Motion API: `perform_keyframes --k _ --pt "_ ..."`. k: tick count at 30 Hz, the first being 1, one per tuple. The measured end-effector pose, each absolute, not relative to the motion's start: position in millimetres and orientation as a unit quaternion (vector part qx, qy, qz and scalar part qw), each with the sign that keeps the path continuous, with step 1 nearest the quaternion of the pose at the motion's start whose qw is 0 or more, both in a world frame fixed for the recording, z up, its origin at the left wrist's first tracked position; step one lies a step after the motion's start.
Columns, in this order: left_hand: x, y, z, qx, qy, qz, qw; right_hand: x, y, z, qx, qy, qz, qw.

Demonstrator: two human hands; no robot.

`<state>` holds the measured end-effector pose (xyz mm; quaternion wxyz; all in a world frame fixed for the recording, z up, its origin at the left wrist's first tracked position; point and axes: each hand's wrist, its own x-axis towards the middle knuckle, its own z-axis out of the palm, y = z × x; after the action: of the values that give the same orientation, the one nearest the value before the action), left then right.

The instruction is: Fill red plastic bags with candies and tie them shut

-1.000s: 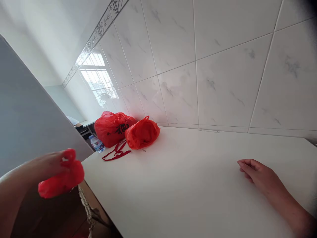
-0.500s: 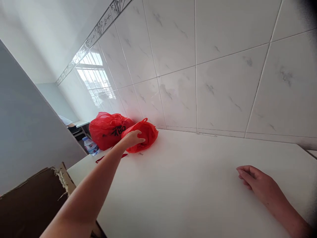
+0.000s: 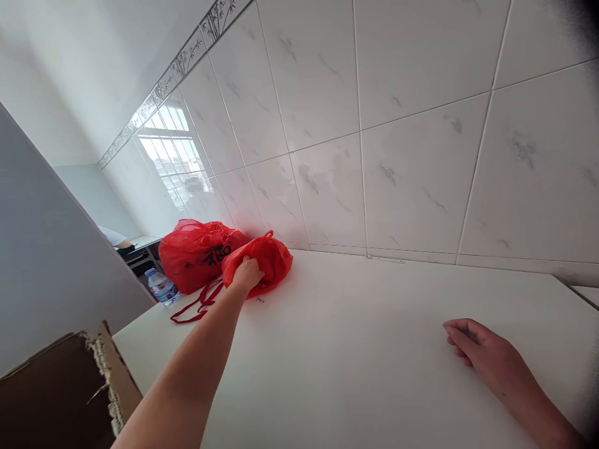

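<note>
My left hand (image 3: pixel 247 274) reaches far across the white countertop (image 3: pixel 355 349) and its fingers are closed on a small red plastic bag (image 3: pixel 266 260) lying near the tiled wall. Just left of it stands a bigger red plastic bag (image 3: pixel 194 252) with black characters printed on it, and its red handles (image 3: pixel 194 307) trail onto the counter. My right hand (image 3: pixel 484 355) rests on the countertop at the right, fingers loosely curled, with nothing in it.
A glossy white tiled wall (image 3: pixel 397 137) backs the counter. A torn cardboard box flap (image 3: pixel 65 393) sits at the lower left. A small water bottle (image 3: pixel 160 287) stands beyond the counter's left end, next to a grey panel (image 3: pixel 42 262).
A second ago my left hand held a red bag low at the left by the box. It then stretched out to the small red bag by the wall and closed on it. My right hand stayed put.
</note>
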<state>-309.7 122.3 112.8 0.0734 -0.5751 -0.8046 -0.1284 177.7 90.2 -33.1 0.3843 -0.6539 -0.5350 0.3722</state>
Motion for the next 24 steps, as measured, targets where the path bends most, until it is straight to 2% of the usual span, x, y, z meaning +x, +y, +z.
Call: perform_keyframes --k 6,11,18,21,24 --pt "-300.5 111.5 154.6 -0.562 -0.781 -0.205 0.179 178.4 90.2 -34.3 -0.667 -0.554 0.347 0.357" --pt "-282.2 100.5 181.0 -0.581 -0.747 -0.269 0.178 178.0 90.6 -34.0 -0.669 -0.558 0.344 0.35" --pt "-196.9 85.7 154.0 -0.685 -0.633 -0.353 0.076 164.5 81.9 -19.5 -0.662 -0.576 0.334 0.344" --pt "-145.8 82.5 124.7 -0.706 -0.581 -0.403 -0.041 157.2 77.6 -12.8 -0.623 -0.579 0.36 0.383" --pt "-104.8 76.5 89.0 -0.729 -0.535 -0.391 -0.17 148.9 72.3 -8.5 -0.566 -0.575 0.4 0.434"
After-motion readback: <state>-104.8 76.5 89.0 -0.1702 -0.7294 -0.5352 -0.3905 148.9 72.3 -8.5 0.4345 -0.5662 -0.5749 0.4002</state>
